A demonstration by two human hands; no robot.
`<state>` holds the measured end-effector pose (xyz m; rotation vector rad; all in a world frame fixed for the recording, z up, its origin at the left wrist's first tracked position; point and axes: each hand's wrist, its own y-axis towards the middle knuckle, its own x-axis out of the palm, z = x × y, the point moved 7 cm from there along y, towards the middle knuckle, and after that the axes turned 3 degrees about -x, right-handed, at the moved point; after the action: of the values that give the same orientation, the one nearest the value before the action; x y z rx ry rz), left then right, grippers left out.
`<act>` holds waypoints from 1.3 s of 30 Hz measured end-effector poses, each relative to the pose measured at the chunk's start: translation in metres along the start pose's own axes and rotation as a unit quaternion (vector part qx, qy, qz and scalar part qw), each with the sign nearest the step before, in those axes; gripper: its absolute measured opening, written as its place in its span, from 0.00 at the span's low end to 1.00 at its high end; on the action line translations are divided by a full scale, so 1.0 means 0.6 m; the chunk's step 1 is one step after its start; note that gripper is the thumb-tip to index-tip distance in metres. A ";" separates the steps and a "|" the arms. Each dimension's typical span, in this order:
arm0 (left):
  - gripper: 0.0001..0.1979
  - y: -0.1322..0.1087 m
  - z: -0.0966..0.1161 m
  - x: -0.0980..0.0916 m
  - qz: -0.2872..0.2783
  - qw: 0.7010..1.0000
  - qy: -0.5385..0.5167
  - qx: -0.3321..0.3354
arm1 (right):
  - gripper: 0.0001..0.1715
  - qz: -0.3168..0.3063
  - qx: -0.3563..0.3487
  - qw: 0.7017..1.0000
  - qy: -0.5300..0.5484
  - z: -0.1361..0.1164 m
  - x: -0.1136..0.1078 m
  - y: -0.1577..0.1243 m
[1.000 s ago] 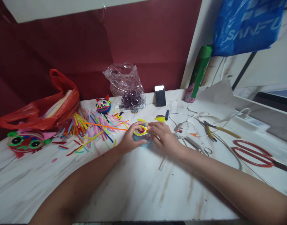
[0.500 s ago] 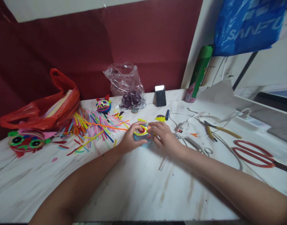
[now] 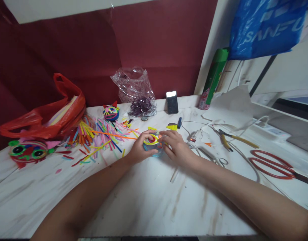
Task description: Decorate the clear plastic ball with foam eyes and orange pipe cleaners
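Note:
A small round craft figure [image 3: 152,142], bluish with a yellow-rimmed red patch on its front, is held low over the marble-patterned table. My left hand [image 3: 141,147] wraps its left side, thumb below and fingers above. On the other side, my right hand [image 3: 176,144] has its fingers curled against the figure's right edge; whether a small piece is pinched there is hidden. Just behind the hands lie yellow cut pieces [image 3: 172,127]. To the right of my right hand is a white glue gun [image 3: 197,136], next to small scissors [image 3: 220,162].
Colourful pipe cleaners [image 3: 101,137] spread at left, beside a red plastic bag [image 3: 43,117] and a finished-looking striped figure [image 3: 29,152]. Pliers [image 3: 238,138], red-handled scissors [image 3: 271,164] and cables lie right. A clear bag [image 3: 138,97], a phone [image 3: 172,102] and a green spray can [image 3: 214,78] stand behind.

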<state>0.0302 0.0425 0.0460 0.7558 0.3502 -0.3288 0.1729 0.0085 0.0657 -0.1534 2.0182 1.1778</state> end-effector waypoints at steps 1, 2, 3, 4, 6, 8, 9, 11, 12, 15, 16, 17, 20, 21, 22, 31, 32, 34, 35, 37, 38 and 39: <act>0.18 0.000 0.001 0.000 -0.001 1.000 0.000 -0.001 | 0.14 0.000 0.000 1.000 0.001 0.000 0.000 0.000; 0.18 0.001 0.002 0.000 -0.001 1.000 0.000 0.000 | 0.14 0.000 0.000 1.000 0.001 0.000 0.000 0.000; 0.18 0.001 0.002 0.000 -0.001 1.000 0.000 0.000 | 0.15 -0.001 0.001 1.000 0.001 0.000 0.000 0.000; 0.18 0.001 0.003 0.000 -0.001 1.000 0.000 0.001 | 0.15 -0.002 0.002 1.000 0.002 0.000 0.000 0.000; 0.19 0.001 0.003 0.000 0.000 1.000 0.001 0.003 | 0.15 -0.002 0.004 1.000 0.001 0.001 0.000 0.000; 0.19 0.001 0.002 0.000 -0.001 1.000 0.003 0.002 | 0.15 -0.003 0.005 1.000 0.000 0.001 0.000 0.000; 0.19 0.001 0.002 0.000 -0.001 1.000 0.003 0.001 | 0.15 -0.004 0.005 1.000 0.000 0.001 0.000 0.000; 0.19 0.001 0.001 0.000 -0.001 1.000 0.004 0.002 | 0.15 -0.005 0.007 1.000 0.002 0.002 0.001 -0.001; 0.19 0.001 0.001 0.001 -0.001 1.000 0.005 0.003 | 0.14 -0.006 0.009 1.000 0.004 0.002 0.002 -0.001; 0.19 0.001 0.000 0.001 -0.002 1.000 0.006 0.006 | 0.14 0.000 0.013 1.000 0.020 0.001 0.000 -0.001; 0.19 0.001 0.000 0.001 -0.003 1.000 0.006 0.007 | 0.14 0.005 0.012 0.999 0.030 0.000 -0.002 -0.001; 0.19 0.001 0.000 0.001 -0.003 1.000 0.006 0.007 | 0.14 0.011 0.011 0.999 0.042 -0.002 -0.006 0.000; 0.19 0.002 0.001 0.001 -0.004 1.000 0.007 0.009 | 0.15 0.031 0.025 0.997 0.062 -0.001 -0.020 0.002; 0.19 0.002 0.002 0.002 -0.005 1.000 0.008 0.009 | 0.15 0.039 0.035 0.997 0.061 0.002 -0.026 0.003; 0.19 0.002 0.002 0.002 -0.006 1.000 0.009 0.008 | 0.15 0.048 0.047 0.996 0.058 0.005 -0.031 0.003; 0.19 0.002 -0.003 0.001 -0.006 1.000 0.004 0.007 | 0.15 0.031 0.025 0.999 -0.014 0.013 -0.021 -0.004; 0.19 0.002 -0.004 0.001 -0.006 1.000 0.005 0.005 | 0.15 0.029 0.017 0.999 -0.026 0.011 -0.018 -0.005; 0.19 0.001 -0.003 0.001 -0.005 1.000 0.006 0.002 | 0.16 0.027 0.000 0.998 -0.052 0.007 -0.014 -0.007; 0.19 0.002 -0.003 0.001 -0.005 1.000 0.007 0.002 | 0.16 0.022 -0.009 0.998 -0.066 0.004 -0.012 -0.007; 0.19 0.002 -0.001 0.000 -0.004 1.000 0.010 0.003 | 0.17 0.005 -0.030 0.995 -0.095 -0.001 -0.007 -0.007; 0.19 0.003 0.000 0.000 -0.004 1.000 0.011 0.004 | 0.16 -0.005 -0.040 0.993 -0.111 -0.003 -0.005 -0.008; 0.19 0.003 0.001 0.000 -0.005 1.000 0.012 0.005 | 0.16 -0.014 -0.049 0.991 -0.126 -0.005 -0.003 -0.008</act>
<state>0.0309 0.0432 0.0475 0.7675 0.3748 -0.3311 0.1747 0.0027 0.0646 -0.0775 1.7342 1.2155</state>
